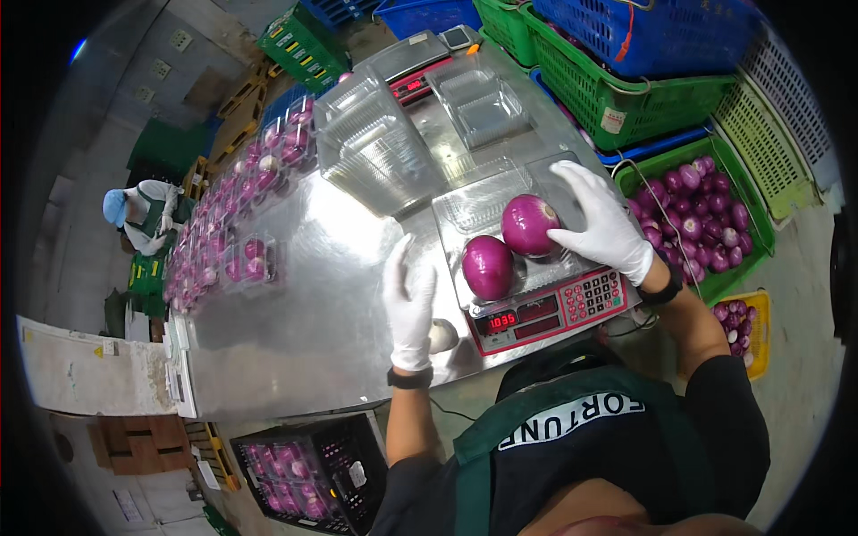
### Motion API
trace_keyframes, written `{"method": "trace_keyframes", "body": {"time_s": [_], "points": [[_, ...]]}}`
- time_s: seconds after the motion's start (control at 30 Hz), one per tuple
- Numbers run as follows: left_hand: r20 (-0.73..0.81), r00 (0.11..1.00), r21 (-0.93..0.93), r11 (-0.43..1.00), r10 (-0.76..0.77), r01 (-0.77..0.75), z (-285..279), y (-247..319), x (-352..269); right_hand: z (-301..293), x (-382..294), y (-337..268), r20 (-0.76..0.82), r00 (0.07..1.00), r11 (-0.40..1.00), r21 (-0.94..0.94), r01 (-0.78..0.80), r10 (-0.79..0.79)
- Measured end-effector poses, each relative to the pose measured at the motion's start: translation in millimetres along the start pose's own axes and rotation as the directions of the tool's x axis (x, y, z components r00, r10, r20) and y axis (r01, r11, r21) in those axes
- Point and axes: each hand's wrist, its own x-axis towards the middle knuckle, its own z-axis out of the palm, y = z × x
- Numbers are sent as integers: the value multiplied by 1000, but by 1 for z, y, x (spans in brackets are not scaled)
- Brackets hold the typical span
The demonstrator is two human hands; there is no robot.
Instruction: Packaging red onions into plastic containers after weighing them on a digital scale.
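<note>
Two large red onions [488,268] rest in a clear plastic clamshell tray [462,208] on a red digital scale [549,311] with a lit display. My right hand [600,224], in a white glove, is beside the upper red onion [529,226], its thumb at the onion's right side and fingers spread. My left hand [407,305], also gloved, is raised left of the scale, fingers apart, holding nothing. A pale round onion [442,336] lies on the steel table [315,335] just right of my left hand, partly shaded.
Stacked clear clamshells [375,147] and more open trays [479,104] stand behind the scale, near a second scale [422,80]. Filled onion packs [228,221] line the table's far left. A green crate of onions [744,268] is at right. A co-worker [151,208] is beyond the packs.
</note>
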Motion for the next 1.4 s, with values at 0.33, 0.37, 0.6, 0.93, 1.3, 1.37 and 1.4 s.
{"method": "trace_keyframes", "body": {"time_s": [0.33, 0.37, 0.6, 0.93, 1.3, 1.37, 1.4], "points": [[375, 888, 356, 843, 267, -404, 58, -35, 4, 42, -3, -1, -79, 994, 830, 558, -17, 74], [359, 903, 303, 885, 238, -354, 60, -34, 1, 15, -3, -3, 122, 966, 655, 715, -246, 230], [234, 971, 333, 933, 56, -134, 71, -32, -12, -119, -86, 110, -45, 761, 254, 954, -159, 647], [130, 981, 394, 916, -142, 81, 83, -25, -12, -94, -259, 366, 70, -17, 7, -340, -940, 997], [-19, 886, 451, 787, -464, 422, 163, -13, -9, -117, -215, 530, -246, -51, -48, 17, -999, 968], [-40, 874, 457, 768, -485, 448, 173, -14, -6, -123, -199, 558, -387, -115, -122, 7, -993, 915], [-40, 866, 458, 761, -498, 459, 179, -14, -2, -124, -201, 576, -422, -173, -176, 31, -984, 890]]}}
